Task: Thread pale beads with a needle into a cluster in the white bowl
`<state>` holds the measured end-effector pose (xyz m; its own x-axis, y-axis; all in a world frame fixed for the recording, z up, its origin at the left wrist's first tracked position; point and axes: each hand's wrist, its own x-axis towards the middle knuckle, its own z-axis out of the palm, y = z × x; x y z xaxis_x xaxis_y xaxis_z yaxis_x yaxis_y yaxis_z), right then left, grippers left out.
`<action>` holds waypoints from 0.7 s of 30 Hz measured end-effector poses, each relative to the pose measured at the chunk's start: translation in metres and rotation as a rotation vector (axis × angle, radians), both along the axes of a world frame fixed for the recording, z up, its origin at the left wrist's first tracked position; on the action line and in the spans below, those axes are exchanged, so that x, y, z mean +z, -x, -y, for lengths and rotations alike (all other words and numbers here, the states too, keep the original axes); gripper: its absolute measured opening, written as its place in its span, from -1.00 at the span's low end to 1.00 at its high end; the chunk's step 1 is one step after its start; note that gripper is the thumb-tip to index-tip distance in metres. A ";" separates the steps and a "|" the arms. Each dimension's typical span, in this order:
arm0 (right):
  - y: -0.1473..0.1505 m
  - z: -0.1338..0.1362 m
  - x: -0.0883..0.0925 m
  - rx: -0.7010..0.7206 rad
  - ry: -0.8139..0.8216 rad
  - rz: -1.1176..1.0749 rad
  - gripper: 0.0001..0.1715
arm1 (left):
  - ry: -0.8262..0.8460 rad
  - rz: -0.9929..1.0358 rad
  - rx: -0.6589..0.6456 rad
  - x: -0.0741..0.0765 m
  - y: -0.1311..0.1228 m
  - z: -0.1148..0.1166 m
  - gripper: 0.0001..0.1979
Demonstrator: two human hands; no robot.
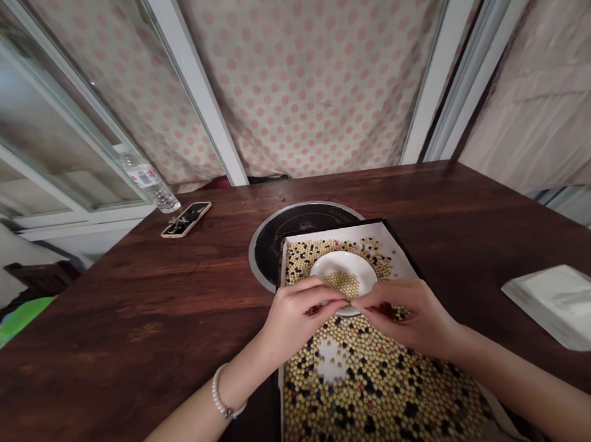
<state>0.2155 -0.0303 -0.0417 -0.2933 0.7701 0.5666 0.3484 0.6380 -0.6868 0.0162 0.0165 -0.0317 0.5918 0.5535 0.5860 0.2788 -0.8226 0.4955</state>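
The left hand [301, 319], wearing a pearl bracelet [222, 392], and the right hand [406, 319] are resting together, their fingers meeting over the near rim of a round white saucer [345, 263]; whether they are gripping it is hard to tell. The saucer, holding soybeans [343, 285], is sitting on loose mixed beans [371, 396] in a white tray [392, 248], on a dark wooden counter [131, 324], overlapping a black induction cooktop [272, 249].
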 end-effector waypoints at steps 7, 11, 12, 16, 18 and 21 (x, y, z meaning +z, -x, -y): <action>0.000 0.000 0.000 0.018 0.008 0.006 -0.85 | 0.035 -0.002 -0.031 -0.001 0.001 0.000 -0.90; 0.000 0.000 0.003 0.036 -0.031 -0.032 -0.81 | 0.042 0.008 0.001 -0.001 0.001 0.000 -0.93; 0.000 0.000 0.003 0.037 -0.028 -0.031 -0.81 | 0.045 0.012 0.005 -0.001 0.001 0.000 -0.93; -0.001 0.000 0.003 0.033 -0.027 -0.012 -0.81 | 0.047 0.005 -0.009 -0.001 0.001 0.000 -0.93; -0.001 0.000 0.002 0.025 -0.040 -0.026 -0.79 | 0.051 0.000 -0.008 -0.001 0.001 0.000 -0.93; -0.001 -0.001 0.001 0.018 -0.027 -0.026 -0.78 | 0.060 0.012 -0.006 -0.001 0.001 0.000 -0.94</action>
<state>0.2168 -0.0290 -0.0405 -0.2923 0.7489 0.5947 0.3191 0.6626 -0.6776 0.0156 0.0167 -0.0331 0.5880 0.5846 0.5591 0.2676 -0.7928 0.5476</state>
